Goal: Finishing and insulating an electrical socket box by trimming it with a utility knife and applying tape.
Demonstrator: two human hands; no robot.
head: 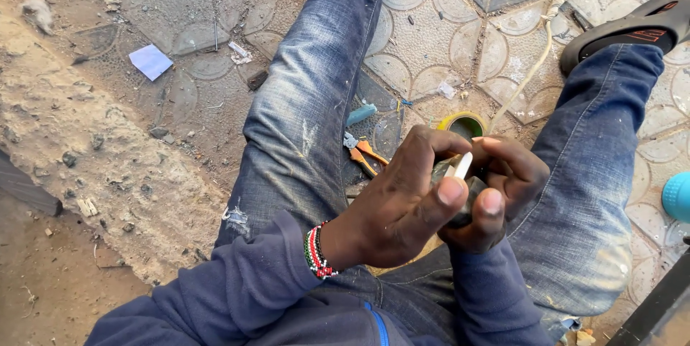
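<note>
Far off to the left of the hands a scrap of blue paper (151, 61) lies on the paved ground (431, 30), and orange-handled pliers (365, 153) rest just beyond the left hand (399, 206), which is curled around a small dark object (467, 199) with its thumb pressed on a short white piece (459, 166). That white piece stands between both hands, its long axis tilted up and away, the left thumb nearest it. The right hand (503, 188) grips the same dark object from the other side, a yellow tape roll (463, 123) just past the fingertips
</note>
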